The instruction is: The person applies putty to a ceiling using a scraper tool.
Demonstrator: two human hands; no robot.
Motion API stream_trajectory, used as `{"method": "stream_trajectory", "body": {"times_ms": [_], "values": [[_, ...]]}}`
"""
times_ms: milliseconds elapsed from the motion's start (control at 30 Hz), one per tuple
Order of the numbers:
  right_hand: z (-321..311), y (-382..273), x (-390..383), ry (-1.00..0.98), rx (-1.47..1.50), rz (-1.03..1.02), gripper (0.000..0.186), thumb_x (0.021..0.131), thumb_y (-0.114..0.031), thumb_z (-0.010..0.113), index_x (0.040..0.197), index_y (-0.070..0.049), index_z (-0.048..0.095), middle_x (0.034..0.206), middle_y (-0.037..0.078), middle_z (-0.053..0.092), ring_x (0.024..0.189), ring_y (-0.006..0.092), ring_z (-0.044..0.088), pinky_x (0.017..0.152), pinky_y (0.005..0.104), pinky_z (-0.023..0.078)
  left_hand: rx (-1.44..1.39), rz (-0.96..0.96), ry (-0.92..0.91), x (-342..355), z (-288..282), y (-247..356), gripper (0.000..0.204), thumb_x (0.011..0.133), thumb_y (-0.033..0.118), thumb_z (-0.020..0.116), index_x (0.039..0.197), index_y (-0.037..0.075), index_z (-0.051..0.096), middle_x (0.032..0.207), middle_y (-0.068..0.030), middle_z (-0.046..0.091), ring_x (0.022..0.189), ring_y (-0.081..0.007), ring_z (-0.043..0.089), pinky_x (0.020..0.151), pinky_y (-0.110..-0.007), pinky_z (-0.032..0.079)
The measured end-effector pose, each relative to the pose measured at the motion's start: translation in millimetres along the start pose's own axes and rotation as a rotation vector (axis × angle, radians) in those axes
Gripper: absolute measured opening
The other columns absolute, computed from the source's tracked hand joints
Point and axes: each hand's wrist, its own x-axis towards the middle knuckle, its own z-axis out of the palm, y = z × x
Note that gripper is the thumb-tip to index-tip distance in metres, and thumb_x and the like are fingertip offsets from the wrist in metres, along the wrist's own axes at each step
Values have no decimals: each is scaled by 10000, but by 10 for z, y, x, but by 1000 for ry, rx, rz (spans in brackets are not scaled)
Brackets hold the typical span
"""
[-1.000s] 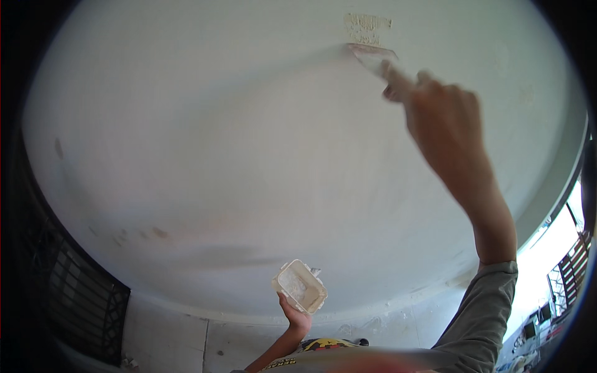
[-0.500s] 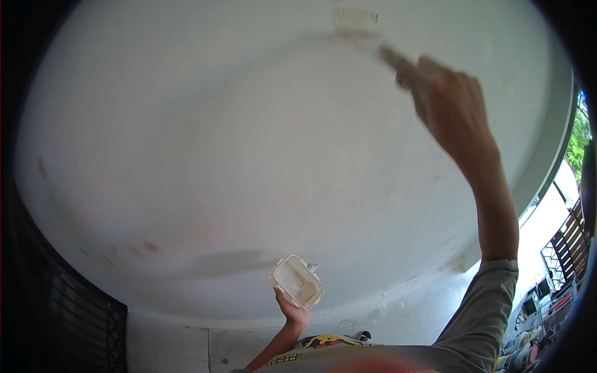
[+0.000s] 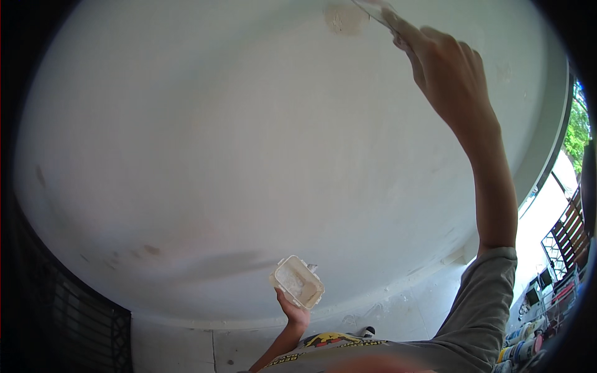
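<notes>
My right hand (image 3: 451,74) is raised high, closed around the handle of a putty knife (image 3: 373,9). Its thin blade reaches the top edge of the view, at the upper right of a damp-looking beige patch (image 3: 346,21) on the pale wall (image 3: 267,155). Whether the blade touches the wall there, I cannot tell. Lower down, my left hand (image 3: 295,313) grips a white rectangular plastic tub (image 3: 316,294) from below. White paste lies in the tub, and a whitish bit sticks out at its far right rim.
Dark metal grilles (image 3: 68,311) stand at the lower left. Pale floor tiles (image 3: 168,348) run along the wall's foot. On the right, several paint containers (image 3: 522,342) stand by a rack, with a slatted gate (image 3: 569,230) behind. Grey smudges mark the wall.
My right hand and the putty knife have moved upward, from below the patch to its upper right. More of the patch's lower part shows now. My left hand and the tub have barely moved.
</notes>
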Motion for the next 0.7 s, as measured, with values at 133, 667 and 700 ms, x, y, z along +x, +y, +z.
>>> {"method": "stream_trajectory", "body": {"times_ms": [133,667,700], "values": [[501,-51,-147,-252,-52,-250,329,905,-27,542,1223,-29,625,718,142,671,583,241,672,527,387,528,-27,-36,-57,22,-32,13,744,977,634,342,1499,108,277,1460,-107,411,1346,-276,426,1105,-433,372],[112,-260,-113,-461,67,-209,327,952,-36,557,1265,-96,631,840,94,735,696,252,717,594,359,559,-5,-22,37,-35,-60,84,741,977,624,356,1504,110,274,1463,-101,410,1347,-275,424,1110,-430,364],[66,-179,-73,-452,138,-165,350,949,-42,569,1289,-108,619,878,95,741,730,230,726,609,355,571,-18,-28,22,-18,-49,82,741,976,624,360,1503,110,277,1461,-101,413,1345,-274,426,1109,-430,364]]}}
